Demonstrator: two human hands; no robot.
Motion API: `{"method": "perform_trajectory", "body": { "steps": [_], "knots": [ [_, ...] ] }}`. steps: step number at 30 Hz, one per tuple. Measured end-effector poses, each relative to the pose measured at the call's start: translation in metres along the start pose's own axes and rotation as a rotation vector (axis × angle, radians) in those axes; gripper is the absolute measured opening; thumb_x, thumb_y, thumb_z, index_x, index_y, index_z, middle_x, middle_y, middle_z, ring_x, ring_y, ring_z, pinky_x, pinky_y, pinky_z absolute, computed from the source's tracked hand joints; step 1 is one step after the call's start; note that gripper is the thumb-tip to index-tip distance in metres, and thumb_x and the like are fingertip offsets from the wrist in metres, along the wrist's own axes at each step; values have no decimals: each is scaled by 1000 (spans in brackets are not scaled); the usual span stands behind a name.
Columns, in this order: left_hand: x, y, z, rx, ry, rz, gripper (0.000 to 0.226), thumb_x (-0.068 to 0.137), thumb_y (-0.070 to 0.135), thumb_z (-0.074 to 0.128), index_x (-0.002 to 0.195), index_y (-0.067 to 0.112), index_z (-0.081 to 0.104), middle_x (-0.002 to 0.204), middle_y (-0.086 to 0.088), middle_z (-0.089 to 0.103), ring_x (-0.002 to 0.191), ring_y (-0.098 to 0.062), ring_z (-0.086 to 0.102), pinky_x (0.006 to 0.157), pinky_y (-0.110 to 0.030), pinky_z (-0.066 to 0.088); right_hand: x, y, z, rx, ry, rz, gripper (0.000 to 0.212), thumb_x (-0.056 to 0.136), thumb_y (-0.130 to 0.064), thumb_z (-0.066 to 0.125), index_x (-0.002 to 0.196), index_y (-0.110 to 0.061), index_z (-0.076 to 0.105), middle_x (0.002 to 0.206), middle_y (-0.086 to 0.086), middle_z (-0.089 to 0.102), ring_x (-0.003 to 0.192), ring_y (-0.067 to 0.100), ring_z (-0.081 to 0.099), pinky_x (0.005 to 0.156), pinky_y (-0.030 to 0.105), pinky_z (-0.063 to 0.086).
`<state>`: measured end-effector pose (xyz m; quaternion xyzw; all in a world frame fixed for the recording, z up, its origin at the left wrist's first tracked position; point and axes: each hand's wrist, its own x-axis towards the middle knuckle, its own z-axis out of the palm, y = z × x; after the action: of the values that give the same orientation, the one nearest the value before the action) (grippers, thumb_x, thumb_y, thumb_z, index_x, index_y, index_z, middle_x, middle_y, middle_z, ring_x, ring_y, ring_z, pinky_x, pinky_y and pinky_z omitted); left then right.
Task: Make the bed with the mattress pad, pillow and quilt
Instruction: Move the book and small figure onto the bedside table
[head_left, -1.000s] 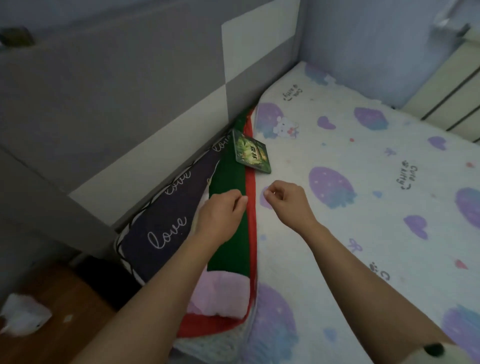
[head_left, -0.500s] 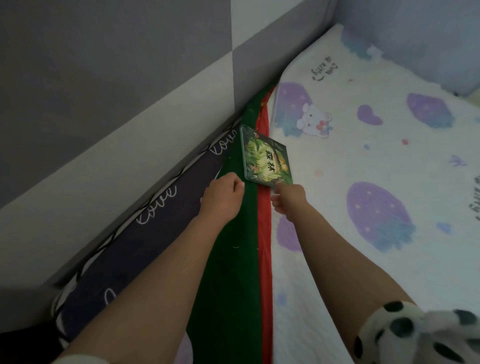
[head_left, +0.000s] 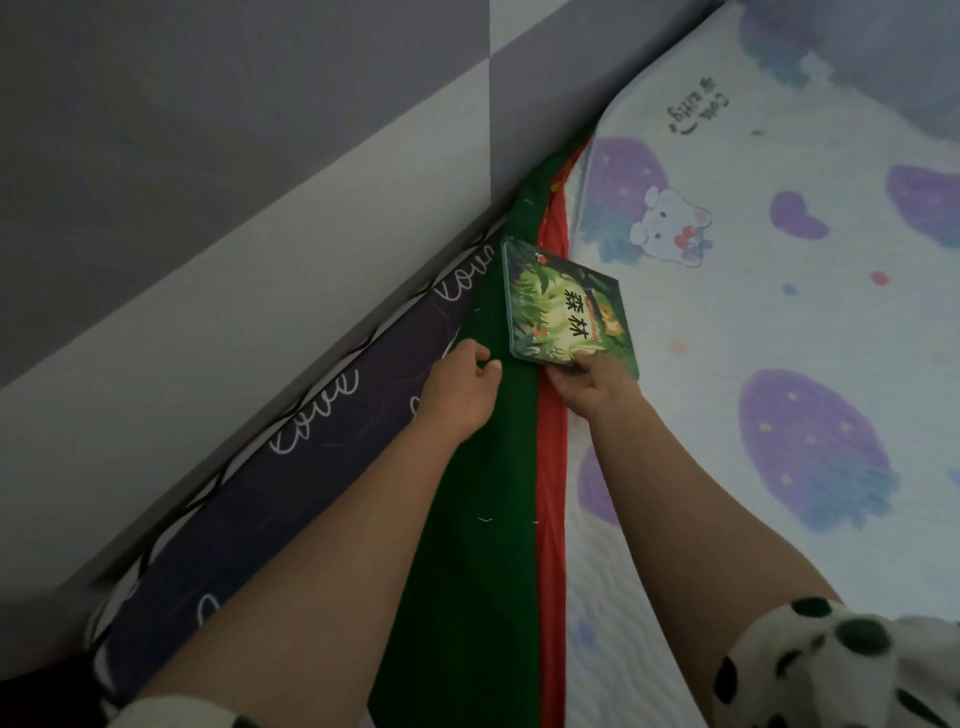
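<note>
The white mattress pad (head_left: 727, 519) with purple strawberry prints covers the bed on the right. Along its left edge runs a green and red layer (head_left: 483, 519), and beside that a dark purple fabric (head_left: 291, 478) with "love" lettering against the wall. A green picture book (head_left: 561, 306) lies across the green strip and the pad's edge. My right hand (head_left: 592, 387) grips the book's near edge. My left hand (head_left: 460, 387) rests curled on the green strip at its left edge; whether it pinches the fabric I cannot tell.
A grey and white padded wall panel (head_left: 260, 234) borders the bed on the left and meets another wall at the top right corner. My spotted sleeve (head_left: 831, 670) shows at the lower right.
The view has moved closer to the wall side. My right hand has reached forward from the pad and taken hold of the book's near edge. My left hand stays on the green strip.
</note>
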<state>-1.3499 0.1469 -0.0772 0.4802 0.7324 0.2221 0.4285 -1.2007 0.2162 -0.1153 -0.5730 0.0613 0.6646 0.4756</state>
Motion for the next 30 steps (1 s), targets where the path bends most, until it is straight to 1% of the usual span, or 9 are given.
{"method": "perform_trajectory", "body": {
  "steps": [4,7,9,12,16,19,22,26,30],
  "knots": [
    [-11,1,-10,-4,6,-28,31,97,31,47,123,14,52,106,-5,61,96,-26,63,90,-46,51,-29,-8,-12,-176,-24,-101,40,98,5,34,134,-7,46,111,12,59,113,32,57,86,45,47],
    [-25,5,-16,-53,8,-27,31,97,30,47,122,12,51,107,-8,61,97,-27,63,90,-46,51,-53,-10,-20,-306,-11,-140,32,97,6,41,126,-1,51,108,14,60,109,34,59,82,43,50],
    [-35,6,-21,-128,22,-38,27,97,29,47,118,13,52,106,-9,62,95,-28,63,89,-47,52,-67,-10,-26,-390,-4,-164,28,95,6,44,121,1,53,103,15,63,94,31,64,76,42,52],
    [-53,1,-35,-283,79,-79,22,99,31,42,107,13,52,101,-11,63,78,-20,63,82,-44,55,-87,-10,-36,-531,-18,-211,25,94,7,46,117,2,54,94,13,66,78,26,65,63,40,54],
    [-82,-17,-62,-404,176,-134,41,101,38,34,96,4,56,86,-14,63,66,-20,61,68,-37,53,-126,-7,-41,-702,-82,-258,22,94,7,46,115,1,51,97,14,65,80,27,65,61,39,54],
    [-106,-33,-80,-411,188,-137,56,93,48,36,90,-2,60,89,-18,66,81,-29,65,80,-41,54,-155,3,-40,-841,-168,-279,19,94,8,46,109,-2,50,94,16,62,79,27,63,66,42,54],
    [-146,-52,-101,-347,175,-113,36,99,32,42,88,5,62,79,-3,61,77,-18,56,67,-25,40,-191,32,-35,-1012,-271,-295,19,93,9,47,103,-6,50,96,17,60,84,30,59,73,42,51],
    [-206,-104,-134,-325,213,-143,20,98,16,46,93,6,62,80,-4,61,74,-16,54,60,-25,33,-236,93,-32,-1189,-436,-243,22,93,7,47,110,-6,48,94,12,61,82,26,61,67,35,50],
    [-271,-172,-165,-384,269,-258,15,98,15,45,94,8,58,77,-4,61,75,-20,57,64,-27,39,-267,166,-21,-1353,-530,-198,23,93,5,48,113,-6,49,100,14,61,93,31,59,86,50,50]
  ]
}}
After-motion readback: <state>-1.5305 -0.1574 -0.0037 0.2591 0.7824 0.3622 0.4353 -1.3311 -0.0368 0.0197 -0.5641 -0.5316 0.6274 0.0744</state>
